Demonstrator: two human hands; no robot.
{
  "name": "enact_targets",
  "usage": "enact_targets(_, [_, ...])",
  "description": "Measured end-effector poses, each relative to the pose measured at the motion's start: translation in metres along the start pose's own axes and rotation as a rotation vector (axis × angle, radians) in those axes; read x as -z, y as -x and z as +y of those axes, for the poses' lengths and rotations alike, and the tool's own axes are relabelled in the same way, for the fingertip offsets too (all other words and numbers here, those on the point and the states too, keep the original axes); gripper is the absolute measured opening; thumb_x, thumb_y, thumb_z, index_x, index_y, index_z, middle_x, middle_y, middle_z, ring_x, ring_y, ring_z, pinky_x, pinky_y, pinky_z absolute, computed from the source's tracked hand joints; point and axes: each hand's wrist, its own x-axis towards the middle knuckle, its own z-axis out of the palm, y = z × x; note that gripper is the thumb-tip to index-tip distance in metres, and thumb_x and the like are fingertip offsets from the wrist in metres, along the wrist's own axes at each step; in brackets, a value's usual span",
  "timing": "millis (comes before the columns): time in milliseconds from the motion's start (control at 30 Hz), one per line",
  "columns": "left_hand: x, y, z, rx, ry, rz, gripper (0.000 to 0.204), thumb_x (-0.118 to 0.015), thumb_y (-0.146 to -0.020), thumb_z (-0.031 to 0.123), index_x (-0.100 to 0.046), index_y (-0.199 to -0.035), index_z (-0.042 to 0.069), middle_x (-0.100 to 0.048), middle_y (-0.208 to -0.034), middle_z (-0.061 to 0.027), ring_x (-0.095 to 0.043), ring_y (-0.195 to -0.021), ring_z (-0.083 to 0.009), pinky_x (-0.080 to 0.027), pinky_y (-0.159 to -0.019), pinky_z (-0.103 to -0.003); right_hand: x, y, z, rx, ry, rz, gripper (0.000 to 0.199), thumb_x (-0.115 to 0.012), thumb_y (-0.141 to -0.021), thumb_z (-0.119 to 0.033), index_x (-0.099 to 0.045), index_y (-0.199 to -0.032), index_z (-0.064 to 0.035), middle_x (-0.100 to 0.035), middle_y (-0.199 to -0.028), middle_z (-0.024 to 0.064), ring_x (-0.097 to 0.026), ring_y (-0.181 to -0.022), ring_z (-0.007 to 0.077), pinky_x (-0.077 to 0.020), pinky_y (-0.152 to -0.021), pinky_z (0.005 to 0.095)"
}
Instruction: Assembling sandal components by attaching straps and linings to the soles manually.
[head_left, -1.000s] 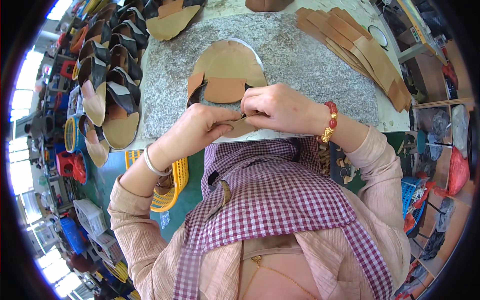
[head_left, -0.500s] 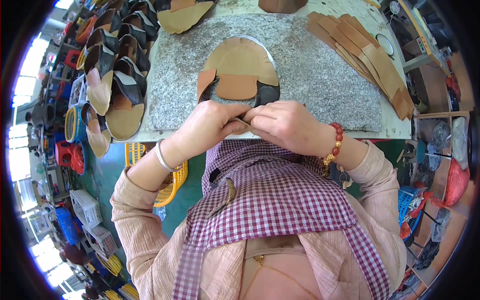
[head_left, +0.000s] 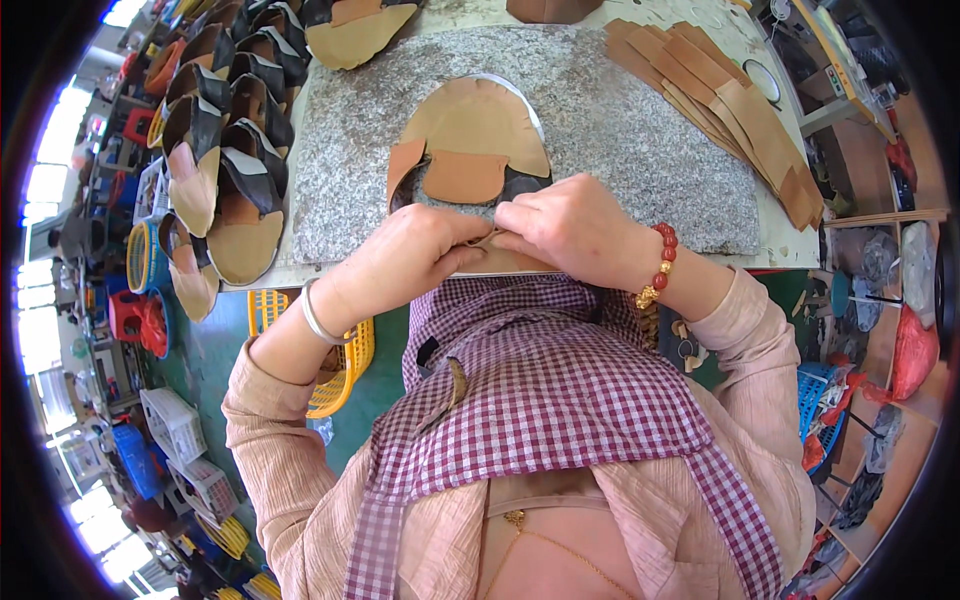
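A leather shoe upper [head_left: 475, 115] lies on the grey stone slab [head_left: 660, 150], its rounded tan toe pointing away from me. An orange-brown tongue [head_left: 464, 176] and black side parts show in its opening. At its near end, my left hand [head_left: 425, 245] pinches a tan leather edge between thumb and fingers. Close beside it, my right hand [head_left: 578, 232] is closed on the same edge, fingertips nearly meeting the left ones. A tan strip [head_left: 505, 262] shows below the hands at the table's edge. The fingers hide the exact spot they work on.
Several black and tan shoe uppers [head_left: 245, 190] are stacked along the left. Another upper [head_left: 360, 35] lies beyond the slab. Brown leather pieces [head_left: 740, 120] fan out at the right, near a round tape roll [head_left: 762, 80]. A yellow basket [head_left: 345, 375] stands below the table.
My right hand has turned, its knuckles higher, and its fingertips have shifted along the leather edge. More tan leather shows below the hands. My left hand stays pinched; the whole view has shifted slightly.
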Motion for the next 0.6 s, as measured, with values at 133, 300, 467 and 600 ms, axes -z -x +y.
enact_targets(133, [0.001, 0.000, 0.005, 0.025, 0.106, 0.010, 0.025, -0.063, -0.082, -0.002, -0.068, -0.106, -0.002, -0.066, -0.075, -0.0096, -0.053, -0.056, -0.0193, -0.046, -0.058, -0.031, 0.002, -0.003, 0.002, -0.003, -0.046, 0.003, 0.017, -0.067, -0.086, -0.024, -0.057, -0.080, -0.0107, -0.061, -0.069, 0.0024, -0.057, -0.054, 0.0190, -0.0436, -0.049, 0.0311])
enact_targets(300, [0.002, 0.006, 0.003, 0.075, 0.131, -0.006, 0.027, -0.062, -0.082, -0.002, -0.067, -0.108, -0.003, -0.067, -0.077, -0.0103, -0.053, -0.057, -0.0208, -0.047, -0.059, -0.032, 0.008, -0.005, 0.010, -0.040, -0.155, -0.079, 0.018, -0.068, -0.085, -0.025, -0.059, -0.079, -0.0103, -0.062, -0.071, 0.0026, -0.059, -0.057, 0.0204, -0.0447, -0.053, 0.0320])
enact_targets(467, [0.001, 0.004, 0.002, 0.045, 0.144, -0.017, 0.032, -0.062, -0.081, -0.003, -0.065, -0.113, -0.003, -0.068, -0.079, -0.0103, -0.053, -0.058, -0.0209, -0.047, -0.060, -0.032, 0.004, -0.006, 0.008, -0.076, -0.192, -0.115, 0.019, -0.069, -0.084, -0.025, -0.060, -0.078, -0.0099, -0.062, -0.072, 0.0029, -0.059, -0.059, 0.0212, -0.0453, -0.056, 0.0322])
enact_targets(600, [-0.003, -0.002, 0.008, 0.125, 0.174, 0.012, 0.037, -0.061, -0.081, -0.004, -0.064, -0.118, -0.002, -0.069, -0.081, -0.0100, -0.053, -0.058, -0.0202, -0.047, -0.060, -0.031, -0.001, -0.007, 0.003, -0.125, -0.103, -0.071, 0.017, -0.069, -0.084, -0.023, -0.061, -0.079, -0.0096, -0.062, -0.073, 0.0034, -0.059, -0.061, 0.0208, -0.0452, -0.058, 0.0315])
